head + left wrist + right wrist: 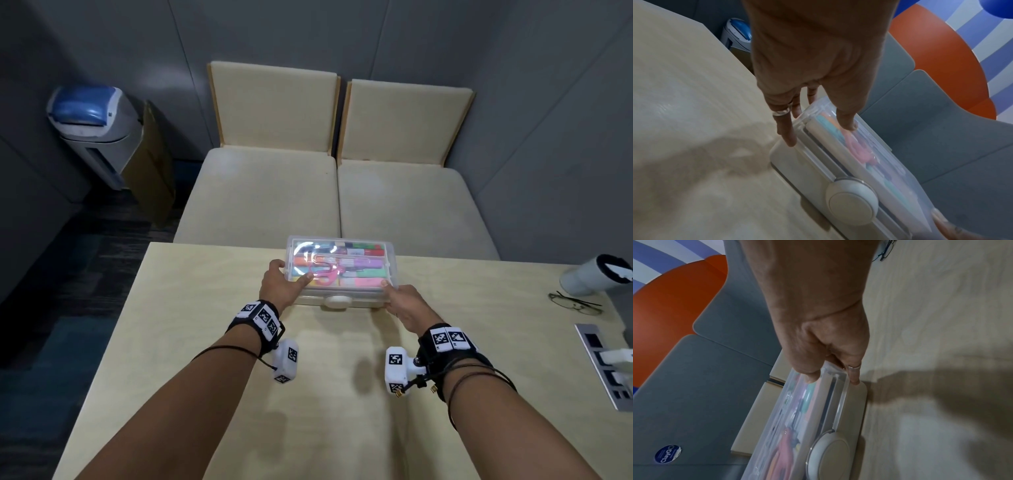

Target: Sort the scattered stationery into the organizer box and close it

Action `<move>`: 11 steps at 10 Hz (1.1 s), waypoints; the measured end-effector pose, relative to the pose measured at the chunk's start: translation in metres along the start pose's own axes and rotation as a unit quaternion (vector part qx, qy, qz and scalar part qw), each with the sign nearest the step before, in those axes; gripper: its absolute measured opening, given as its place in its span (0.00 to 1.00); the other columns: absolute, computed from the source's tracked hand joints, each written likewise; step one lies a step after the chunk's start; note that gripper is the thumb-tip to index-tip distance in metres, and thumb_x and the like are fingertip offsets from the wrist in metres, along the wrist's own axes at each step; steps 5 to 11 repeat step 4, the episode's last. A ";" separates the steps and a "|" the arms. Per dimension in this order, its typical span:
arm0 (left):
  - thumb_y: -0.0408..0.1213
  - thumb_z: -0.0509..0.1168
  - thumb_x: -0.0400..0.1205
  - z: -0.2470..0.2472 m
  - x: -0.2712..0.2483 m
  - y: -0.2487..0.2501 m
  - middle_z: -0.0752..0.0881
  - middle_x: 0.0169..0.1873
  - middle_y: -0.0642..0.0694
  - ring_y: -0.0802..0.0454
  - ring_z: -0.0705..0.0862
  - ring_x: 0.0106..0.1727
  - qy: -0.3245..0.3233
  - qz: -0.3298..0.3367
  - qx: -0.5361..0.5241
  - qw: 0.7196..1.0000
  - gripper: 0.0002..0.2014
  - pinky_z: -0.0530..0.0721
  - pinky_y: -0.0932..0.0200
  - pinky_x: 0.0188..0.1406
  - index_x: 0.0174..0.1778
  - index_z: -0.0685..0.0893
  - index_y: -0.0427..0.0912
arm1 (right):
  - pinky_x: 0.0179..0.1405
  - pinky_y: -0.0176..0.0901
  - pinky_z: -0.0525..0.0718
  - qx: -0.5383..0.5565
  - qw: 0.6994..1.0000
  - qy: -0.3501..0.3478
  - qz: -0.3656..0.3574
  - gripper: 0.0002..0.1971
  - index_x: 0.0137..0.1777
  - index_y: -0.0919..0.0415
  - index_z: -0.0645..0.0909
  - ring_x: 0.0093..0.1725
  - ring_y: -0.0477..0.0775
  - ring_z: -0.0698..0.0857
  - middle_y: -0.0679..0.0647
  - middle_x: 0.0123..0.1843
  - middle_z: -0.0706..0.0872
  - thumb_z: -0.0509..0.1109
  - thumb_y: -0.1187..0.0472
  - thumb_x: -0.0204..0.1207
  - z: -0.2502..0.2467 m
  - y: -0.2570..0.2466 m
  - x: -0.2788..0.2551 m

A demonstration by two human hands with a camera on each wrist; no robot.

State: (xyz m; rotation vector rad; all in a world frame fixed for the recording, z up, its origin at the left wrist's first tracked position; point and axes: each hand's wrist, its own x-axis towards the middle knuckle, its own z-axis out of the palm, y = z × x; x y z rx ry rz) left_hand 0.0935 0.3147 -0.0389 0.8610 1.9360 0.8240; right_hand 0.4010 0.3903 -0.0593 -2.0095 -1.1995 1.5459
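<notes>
The organizer box (pixel 346 247) sits near the far edge of the table (pixel 205 342), its clear lid down over the white base. Through the lid I see coloured markers (pixel 368 263), pink scissors (pixel 325 275) and a large paper clip (pixel 322 259). A round white latch (pixel 337 302) faces me on the front wall. My left hand (pixel 291 274) grips the box's left end, thumb on the lid and fingers down the side. My right hand (pixel 394 294) grips the right end the same way. The wrist views show the box (pixel 849 155) (pixel 818 410) and each thumb pressing the lid.
Folded glasses (pixel 575 303) and a white cylinder (pixel 596 274) lie at the table's right side, with a socket panel (pixel 606 366) nearer me. Two cream chairs (pixel 260 192) stand beyond the table. A bin (pixel 92 130) is at the back left.
</notes>
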 end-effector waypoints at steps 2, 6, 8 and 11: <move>0.67 0.80 0.68 0.001 -0.009 0.007 0.85 0.58 0.46 0.45 0.87 0.56 0.007 -0.003 -0.004 1.000 0.43 0.91 0.45 0.55 0.72 0.72 0.50 | 0.68 0.63 0.88 -0.022 1.000 -0.009 -0.001 0.29 0.68 0.62 0.84 0.58 0.63 0.91 0.58 0.58 0.92 0.69 0.36 0.83 0.000 0.000 0.004; 0.70 0.81 0.62 -0.005 -0.036 -0.053 0.84 0.72 0.47 0.45 0.84 0.71 -0.030 0.007 0.075 0.997 0.57 0.81 0.55 0.67 0.83 0.71 0.45 | 0.53 0.47 0.86 -0.106 0.984 0.001 -0.143 0.40 0.57 0.61 0.90 0.54 0.62 0.90 0.57 0.53 0.93 0.55 0.25 0.83 -0.006 0.034 -0.022; 0.70 0.81 0.62 -0.005 -0.036 -0.053 0.84 0.72 0.47 0.45 0.84 0.71 -0.030 0.007 0.075 0.997 0.57 0.81 0.55 0.67 0.83 0.71 0.45 | 0.53 0.47 0.86 -0.106 0.984 0.001 -0.143 0.40 0.57 0.61 0.90 0.54 0.62 0.90 0.57 0.53 0.93 0.55 0.25 0.83 -0.006 0.034 -0.022; 0.70 0.81 0.62 -0.005 -0.036 -0.053 0.84 0.72 0.47 0.45 0.84 0.71 -0.030 0.007 0.075 0.997 0.57 0.81 0.55 0.67 0.83 0.71 0.45 | 0.53 0.47 0.86 -0.106 0.984 0.001 -0.143 0.40 0.57 0.61 0.90 0.54 0.62 0.90 0.57 0.53 0.93 0.55 0.25 0.83 -0.006 0.034 -0.022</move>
